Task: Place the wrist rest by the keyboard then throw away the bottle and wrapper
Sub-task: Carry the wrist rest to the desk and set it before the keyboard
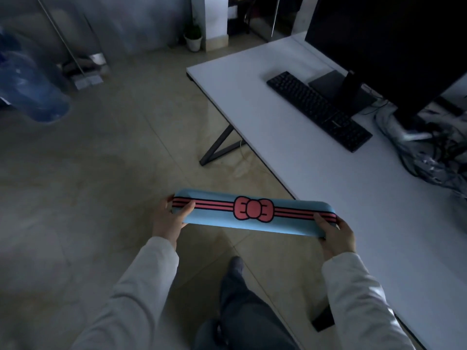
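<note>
Wrist rest (252,213) is held off the counter (265,117), left hand (168,218) and right hand (336,236) fingers closed on its ends, well apart from the keyboard (318,109); placement and disposal outstanding, bottle and wrapper not identifiable.

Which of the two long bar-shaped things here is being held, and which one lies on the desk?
The light blue wrist rest with a red bow is held at its ends by the left hand and right hand. The black keyboard lies on the white desk.

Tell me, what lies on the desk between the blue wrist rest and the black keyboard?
Nothing: in the head view, the white desk is bare between the wrist rest and the keyboard.
</note>
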